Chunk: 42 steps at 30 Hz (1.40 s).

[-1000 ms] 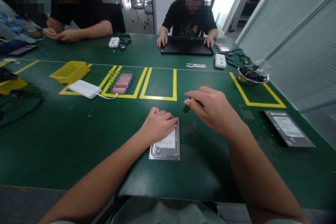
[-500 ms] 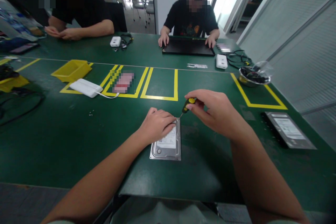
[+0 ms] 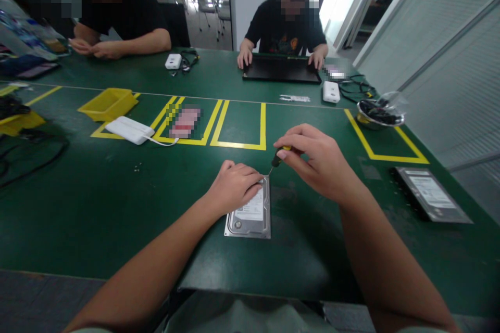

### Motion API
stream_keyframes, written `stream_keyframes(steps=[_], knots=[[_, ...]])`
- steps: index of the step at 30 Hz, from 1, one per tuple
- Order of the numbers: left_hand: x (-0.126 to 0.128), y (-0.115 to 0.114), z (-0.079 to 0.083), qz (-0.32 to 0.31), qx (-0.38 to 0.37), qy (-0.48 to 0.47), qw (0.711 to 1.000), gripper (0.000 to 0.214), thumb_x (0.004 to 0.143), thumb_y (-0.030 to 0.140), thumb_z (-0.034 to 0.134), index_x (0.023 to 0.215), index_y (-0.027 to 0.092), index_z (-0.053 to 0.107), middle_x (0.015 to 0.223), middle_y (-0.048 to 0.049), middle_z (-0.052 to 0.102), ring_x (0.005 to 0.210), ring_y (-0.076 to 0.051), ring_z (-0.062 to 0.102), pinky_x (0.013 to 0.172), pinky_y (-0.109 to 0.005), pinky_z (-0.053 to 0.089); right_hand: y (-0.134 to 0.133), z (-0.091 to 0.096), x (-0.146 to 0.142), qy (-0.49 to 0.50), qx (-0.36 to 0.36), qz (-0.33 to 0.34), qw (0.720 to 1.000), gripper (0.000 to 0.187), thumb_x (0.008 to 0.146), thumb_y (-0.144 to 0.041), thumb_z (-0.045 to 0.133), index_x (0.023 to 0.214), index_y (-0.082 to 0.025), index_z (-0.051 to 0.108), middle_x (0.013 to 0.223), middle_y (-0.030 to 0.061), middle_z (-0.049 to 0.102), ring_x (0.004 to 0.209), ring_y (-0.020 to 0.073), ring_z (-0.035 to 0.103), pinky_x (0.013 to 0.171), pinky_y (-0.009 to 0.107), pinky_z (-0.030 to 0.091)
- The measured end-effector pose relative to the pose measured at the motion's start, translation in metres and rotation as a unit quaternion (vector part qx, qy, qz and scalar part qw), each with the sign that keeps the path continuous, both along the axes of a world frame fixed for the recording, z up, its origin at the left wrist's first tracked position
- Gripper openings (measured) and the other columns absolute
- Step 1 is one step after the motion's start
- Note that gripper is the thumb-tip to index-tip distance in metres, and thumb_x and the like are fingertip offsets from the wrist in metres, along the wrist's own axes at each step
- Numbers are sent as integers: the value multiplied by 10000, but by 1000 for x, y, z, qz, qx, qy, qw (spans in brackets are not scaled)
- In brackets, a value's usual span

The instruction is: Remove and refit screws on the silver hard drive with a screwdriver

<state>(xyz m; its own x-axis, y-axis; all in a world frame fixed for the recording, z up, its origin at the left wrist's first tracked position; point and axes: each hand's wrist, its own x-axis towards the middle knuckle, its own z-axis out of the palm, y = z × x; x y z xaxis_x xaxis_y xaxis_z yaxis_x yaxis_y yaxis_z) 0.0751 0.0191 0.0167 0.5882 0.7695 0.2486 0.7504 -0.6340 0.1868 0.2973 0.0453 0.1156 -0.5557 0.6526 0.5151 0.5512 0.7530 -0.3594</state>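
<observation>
Lining green worktop (image 3: 97, 218) by partition (image 3: 453, 57): yellow tape (image 3: 237, 146). Right hand (image 3: 314, 158) grasps screwdriver (image 3: 276, 159), yellow now more hidden; left hand (image 3: 234, 184) on drive (image 3: 252, 222), grip unclear.

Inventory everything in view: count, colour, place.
Drive: 1, silver, front centre
Second drive: 1, silver, right
Screwdriver: 1, black-yellow, at drive's corner
Bins: 2, yellow, left
Pack: 1, white, left
Blurred items: 2, pinkish, beside pack, far right
Boxes: 2, white, far side
Panel: 1, black, far side
Bowl: 1, silver, right
Cables: several, black or white, left and far side
Clutter: several, mixed, far left
Table: 1, green, centre
Tape: several, yellow, on table
People: 2, black tops, far side
Chairs: several, grey, background
Left hand: 1, bare, on drive
Right hand: 1, bare, on screwdriver
</observation>
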Motion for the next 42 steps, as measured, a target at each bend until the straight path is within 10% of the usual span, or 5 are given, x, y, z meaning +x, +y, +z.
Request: stream_keyframes(steps=[26, 42], knots=[[-2, -2, -2, 7, -12, -43, 999, 249, 985, 360, 512, 1143, 277, 686, 1098, -33, 732, 1024, -242, 601, 864, -457, 246, -1, 6, 0, -20, 2, 15, 1000, 252, 934, -109, 519, 1106, -150, 698, 1061, 77, 708, 992, 172, 651, 902, 308, 499], [-2, -2, -1, 8, -5, -46, 999, 267, 986, 364, 498, 1137, 263, 694, 1082, -58, 735, 1013, -251, 597, 859, -449, 258, -2, -1, -28, -101, 86, -215, 968, 390, 942, -522, 548, 726, -197, 556, 681, 25, 536, 617, 155, 450, 535, 297, 239]])
